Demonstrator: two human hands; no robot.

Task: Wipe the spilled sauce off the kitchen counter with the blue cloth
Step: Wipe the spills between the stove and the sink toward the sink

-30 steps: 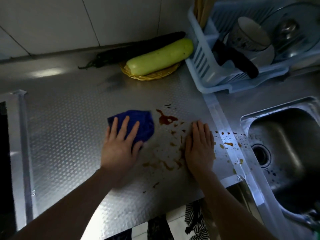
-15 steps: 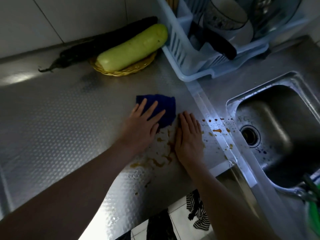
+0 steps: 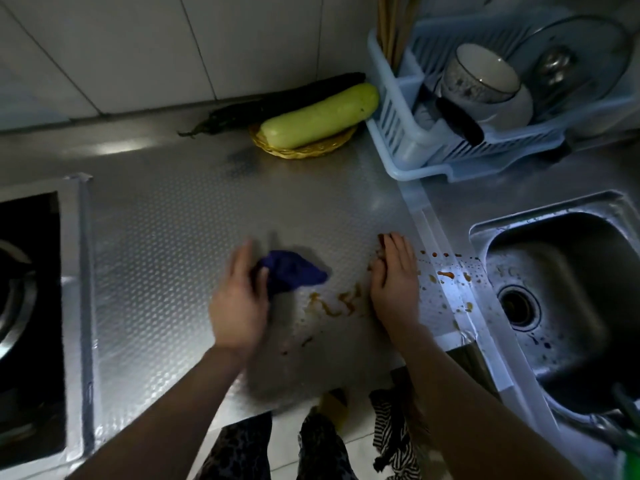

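The blue cloth point(image 3: 292, 271) is bunched up in my left hand point(image 3: 239, 299), which grips it at the middle of the steel counter point(image 3: 166, 237). Brown sauce smears point(image 3: 337, 303) lie on the counter just right of the cloth, between my two hands. My right hand point(image 3: 394, 282) rests flat on the counter, fingers together, holding nothing. More sauce drops point(image 3: 445, 273) dot the strip between my right hand and the sink.
A steel sink point(image 3: 568, 306) is at the right. A blue dish rack point(image 3: 485, 112) with a bowl and lid stands at the back right. A green squash in a wicker basket point(image 3: 318, 116) and a dark aubergine point(image 3: 277, 102) lie by the wall. A stove point(image 3: 27, 327) is at the left.
My left hand has gone from pressing flat on the cloth to gripping it bunched, and has pulled it left, away from my right hand. The big sauce blot is gone; thinner smears show.
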